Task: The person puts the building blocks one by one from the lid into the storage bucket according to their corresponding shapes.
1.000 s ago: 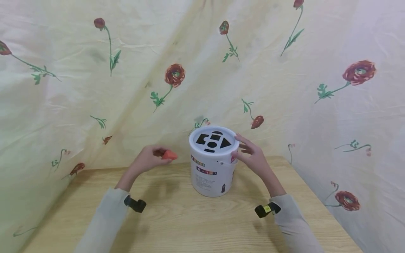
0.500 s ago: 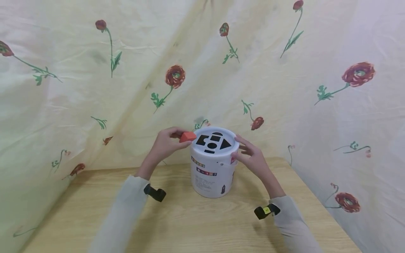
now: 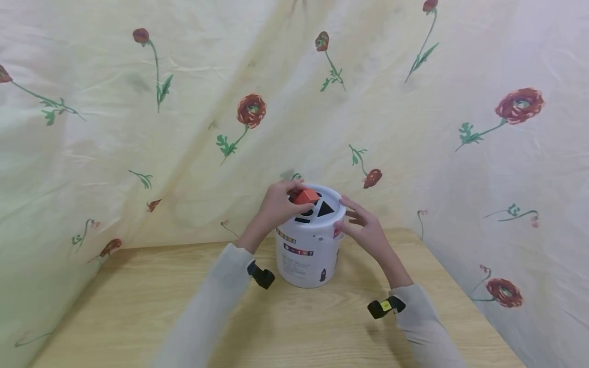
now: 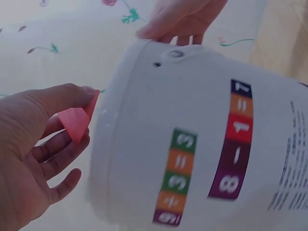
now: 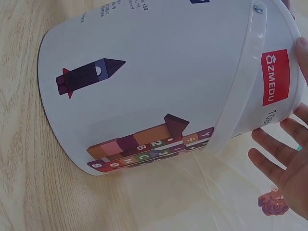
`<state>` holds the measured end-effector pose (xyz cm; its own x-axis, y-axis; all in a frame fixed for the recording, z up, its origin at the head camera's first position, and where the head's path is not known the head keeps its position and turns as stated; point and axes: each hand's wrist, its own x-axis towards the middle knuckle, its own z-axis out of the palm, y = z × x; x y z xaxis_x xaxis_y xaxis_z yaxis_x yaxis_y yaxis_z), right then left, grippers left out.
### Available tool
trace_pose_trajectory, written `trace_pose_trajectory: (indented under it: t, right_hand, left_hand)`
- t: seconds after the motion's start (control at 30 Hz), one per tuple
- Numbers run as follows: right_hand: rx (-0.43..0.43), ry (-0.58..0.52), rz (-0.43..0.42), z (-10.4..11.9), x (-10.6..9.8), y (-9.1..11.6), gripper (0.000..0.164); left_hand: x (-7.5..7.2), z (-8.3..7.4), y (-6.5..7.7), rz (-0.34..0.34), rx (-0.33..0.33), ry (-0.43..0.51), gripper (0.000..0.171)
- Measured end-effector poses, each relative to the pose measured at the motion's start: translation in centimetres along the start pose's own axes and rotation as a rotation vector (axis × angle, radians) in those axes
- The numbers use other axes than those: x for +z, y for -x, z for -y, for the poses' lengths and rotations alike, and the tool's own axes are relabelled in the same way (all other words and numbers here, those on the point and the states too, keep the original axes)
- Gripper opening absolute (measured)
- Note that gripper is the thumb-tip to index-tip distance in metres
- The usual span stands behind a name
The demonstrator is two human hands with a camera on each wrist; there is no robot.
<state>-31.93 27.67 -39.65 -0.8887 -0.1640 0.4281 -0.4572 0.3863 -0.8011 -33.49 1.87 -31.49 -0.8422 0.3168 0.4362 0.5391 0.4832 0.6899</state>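
A white bucket (image 3: 303,255) stands upright on the table, its lid (image 3: 338,204) cut with black shaped holes. My left hand (image 3: 278,204) is over the left part of this lid and pinches a red triangular block (image 3: 307,196) between thumb and fingers. In the left wrist view the red block (image 4: 74,120) shows its slanted faces beside the lid's edge. At the lid's right rim, my right hand (image 3: 365,230) rests its thumb and spread fingers against the bucket. The right wrist view shows these fingers (image 5: 276,149) fairly straight along the bucket's side.
The bucket's white handle (image 5: 240,82) hangs down against its side. A wooden table (image 3: 303,327) lies under it, and a flowered cloth (image 3: 193,128) hangs behind and at both sides. A black camera is strapped to each wrist.
My left hand has moved right and up with the red block, from left of the bucket to over its lid. The right hand has stayed at the rim.
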Motion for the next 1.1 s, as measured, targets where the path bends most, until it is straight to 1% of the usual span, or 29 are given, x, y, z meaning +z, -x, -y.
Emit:
trace_pose_trajectory:
  t: [0.23, 0.43, 0.57, 0.67, 0.77, 1.1]
  right_hand:
    - [-0.008, -0.006, -0.001, 0.1, 0.0, 0.0, 0.066]
    - [-0.015, -0.01, 0.004, -0.3, 0.0, -0.1, 0.064]
    - [-0.023, 0.002, 0.005, -0.2, 0.0, 0.0, 0.064]
    - [-0.025, 0.004, 0.003, -0.2, 0.0, 0.0, 0.064]
    - [-0.026, -0.004, 0.0, -0.1, 0.0, 0.0, 0.064]
    - [-0.02, -0.02, -0.001, -0.1, 0.1, 0.0, 0.063]
  left_hand:
    - [2.0, -0.2, -0.9, 0.003, -0.001, -0.048, 0.04]
    - [3.2, -0.5, -1.4, 0.019, -0.018, -0.081, 0.04]
    - [3.8, -0.4, -1.6, 0.033, -0.011, -0.131, 0.037]
    - [4.1, -0.5, -1.4, 0.044, -0.009, -0.167, 0.035]
    - [4.2, -0.6, -1.2, 0.041, 0.0, -0.179, 0.035]
    - [4.3, -0.3, -0.9, 0.013, 0.057, -0.181, 0.036]
